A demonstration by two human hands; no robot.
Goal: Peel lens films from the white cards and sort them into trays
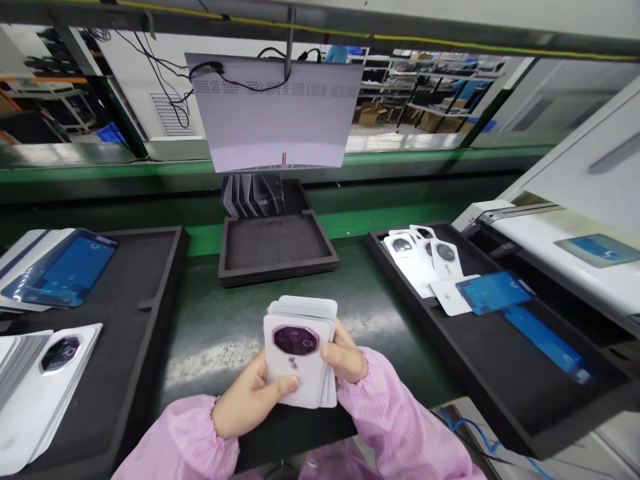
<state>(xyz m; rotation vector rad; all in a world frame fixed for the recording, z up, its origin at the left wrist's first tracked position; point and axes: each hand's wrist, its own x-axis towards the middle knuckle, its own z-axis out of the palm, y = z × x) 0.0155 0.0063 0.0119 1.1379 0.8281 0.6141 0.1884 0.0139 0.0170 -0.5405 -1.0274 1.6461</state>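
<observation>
A stack of white phone back covers (315, 373) is held upright between my two hands, above the green bench. The front cover carries a dark octagonal camera window and a small dark mark below it. My left hand (253, 393) grips the stack's lower left side, its thumb lying across the front. On the other side, my right hand (346, 355) clasps the right edge with its thumb on the front cover. The fingers behind the stack are hidden. Several covers sit slightly fanned behind the front one.
A black tray (160, 267) at left holds more white covers (65, 393) and blue film sheets (75, 267). The centre tray (280, 243) has dark clear sheets (253, 195) behind it. In the right tray (525, 393) lie white pieces (413, 263) and blue films (495, 292). A monitor (275, 113) hangs ahead.
</observation>
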